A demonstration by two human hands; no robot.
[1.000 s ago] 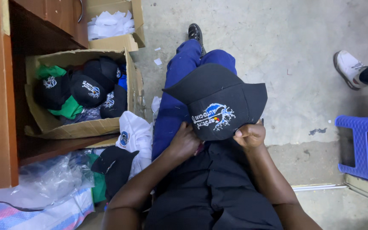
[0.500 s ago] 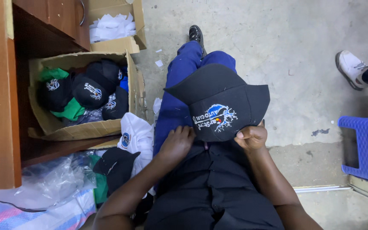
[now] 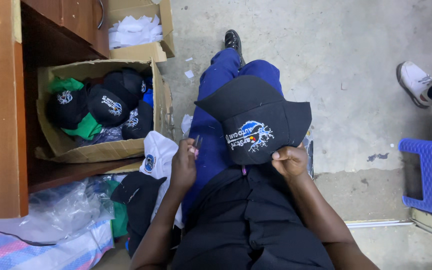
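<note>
The cap (image 3: 253, 117), black with a blue and white stitched emblem on its front, lies over the person's lap and blue-trousered thigh, brim pointing far and left. The right hand (image 3: 288, 161) pinches its near edge, fingers curled shut on the fabric. The left hand (image 3: 183, 165) is off the cap, just left of it, closed around a small dark tool (image 3: 196, 142) whose two thin tips stick up past the fingers; it looks like a pair of snips, though it is too small to be sure. With one hand holding it, the cap is only draped, so it could slide off the thigh onto the dusty floor (image 3: 336, 60) if that pinch loosens. The pointed tips stand close to the emblem and to the leg beneath, so a careless approach could nick the stitching or poke the trousers. A loose white cap (image 3: 158, 155) and another black one (image 3: 138, 192) lie beside the left arm and could get knocked or mixed up. Hard to read: the inside of the held cap, its back strap and whatever the right fingers grip under the rim are hidden. The box (image 3: 101, 147) on the left holds more caps, stacked so the lower ones cannot be counted. At the right edge a blue stool (image 3: 428, 172) and another person's white shoe (image 3: 416, 82) are cut off.
</note>
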